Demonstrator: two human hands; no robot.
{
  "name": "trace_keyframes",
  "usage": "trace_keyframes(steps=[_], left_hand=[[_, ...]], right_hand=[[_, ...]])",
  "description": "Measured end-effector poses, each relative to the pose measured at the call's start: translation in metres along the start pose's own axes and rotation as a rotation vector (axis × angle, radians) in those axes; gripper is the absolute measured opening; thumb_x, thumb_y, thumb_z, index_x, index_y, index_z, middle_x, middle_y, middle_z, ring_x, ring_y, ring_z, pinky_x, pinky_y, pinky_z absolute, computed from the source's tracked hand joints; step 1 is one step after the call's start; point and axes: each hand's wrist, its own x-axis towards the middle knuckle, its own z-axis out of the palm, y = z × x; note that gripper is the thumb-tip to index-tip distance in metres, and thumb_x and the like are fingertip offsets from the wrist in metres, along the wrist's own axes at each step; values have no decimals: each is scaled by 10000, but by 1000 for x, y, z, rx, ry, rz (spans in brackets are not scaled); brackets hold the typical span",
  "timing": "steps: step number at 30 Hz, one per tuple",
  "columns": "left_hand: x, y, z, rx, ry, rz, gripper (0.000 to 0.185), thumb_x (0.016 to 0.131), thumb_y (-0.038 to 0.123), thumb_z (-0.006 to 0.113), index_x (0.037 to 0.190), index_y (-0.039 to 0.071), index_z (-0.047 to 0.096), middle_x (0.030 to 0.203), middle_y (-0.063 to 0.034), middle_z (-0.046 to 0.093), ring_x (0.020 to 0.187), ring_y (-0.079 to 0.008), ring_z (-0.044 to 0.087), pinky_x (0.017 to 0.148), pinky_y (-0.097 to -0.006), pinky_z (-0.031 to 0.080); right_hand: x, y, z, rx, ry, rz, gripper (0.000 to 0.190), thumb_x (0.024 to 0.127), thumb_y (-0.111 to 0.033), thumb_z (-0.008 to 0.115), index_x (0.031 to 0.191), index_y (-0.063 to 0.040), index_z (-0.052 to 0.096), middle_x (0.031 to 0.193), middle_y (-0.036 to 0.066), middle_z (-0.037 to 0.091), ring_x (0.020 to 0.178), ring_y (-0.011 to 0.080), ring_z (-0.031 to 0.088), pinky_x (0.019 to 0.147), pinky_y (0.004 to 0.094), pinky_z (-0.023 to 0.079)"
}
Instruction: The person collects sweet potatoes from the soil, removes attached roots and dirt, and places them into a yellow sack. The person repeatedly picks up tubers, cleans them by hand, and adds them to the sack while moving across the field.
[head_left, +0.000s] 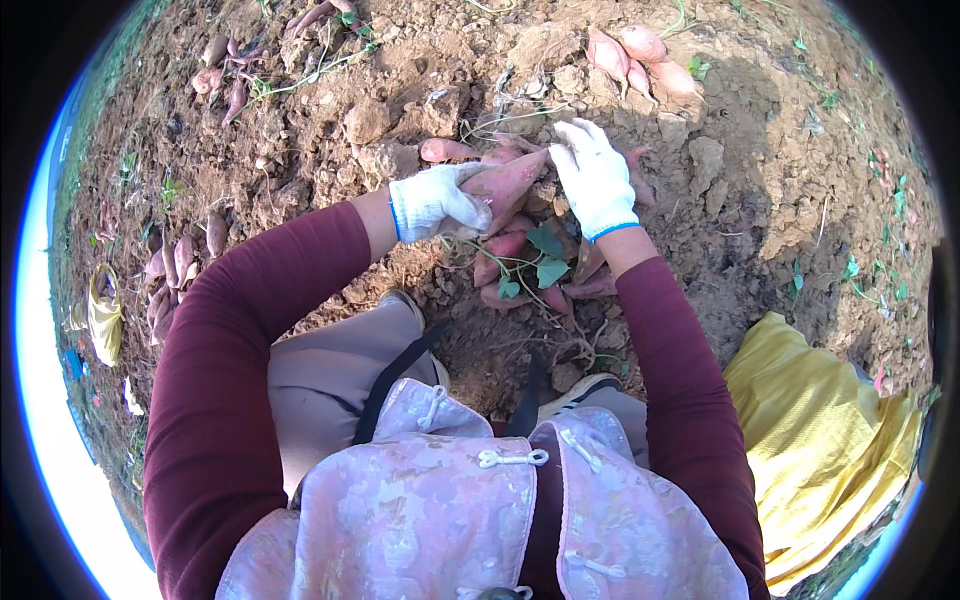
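My left hand (442, 201), in a white knit glove with a blue cuff, grips a large pink-skinned sweet potato (508, 184) above the soil. Its tapered end points toward my right hand (596, 180), gloved the same way. The right fingers are at that tip; whether they pinch it is hidden. Under and between my hands lies a heap of sweet potatoes (504, 247), partly covered by a vine with green leaves (551, 271). Another sweet potato (446, 150) rests just beyond my left hand.
Cloddy brown soil (315, 127) surrounds me. Several sweet potatoes (637, 60) lie at the far right, with another group (174, 259) at left. A yellow woven sack (817, 427) is beside my right arm. A yellow bag with a handle (105, 322) stands far left.
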Motion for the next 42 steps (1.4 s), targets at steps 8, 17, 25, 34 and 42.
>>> trace_keyframes(steps=[8,17,25,34,42], left_hand=[[-32,13,-56,5,204,115,911,728,106,845,1473,-55,345,1273,-180,564,1098,-295,642,884,-418,617],[-38,4,-60,-181,110,92,777,796,322,795,1360,-63,424,1071,-236,646,887,-276,686,699,-337,615],[-62,18,-76,-207,204,52,735,897,426,658,1464,25,418,983,-235,682,767,-276,693,608,-330,551],[-163,18,-120,-221,429,55,716,791,351,805,1294,-45,484,958,-226,661,804,-287,695,638,-364,611],[-247,-46,-183,259,985,6,676,767,187,808,1315,-89,523,1015,-170,680,761,-227,687,662,-336,580]], right_hand=[[-72,-19,61,-289,-736,-431,173,864,-245,647,962,-111,694,1037,100,645,962,319,648,802,456,555],[-69,-2,61,-161,-1189,-92,555,760,-512,728,977,-2,763,869,194,740,780,310,711,759,402,561],[-89,44,33,1589,-875,993,511,877,-294,686,1271,13,575,1139,197,655,939,304,683,744,355,570],[-83,55,42,2193,-876,1043,535,917,-366,654,1373,-118,524,1253,207,611,1009,406,657,760,457,592],[-42,30,19,783,-950,897,571,962,-609,551,1196,-99,657,835,89,691,685,178,665,512,318,505]])
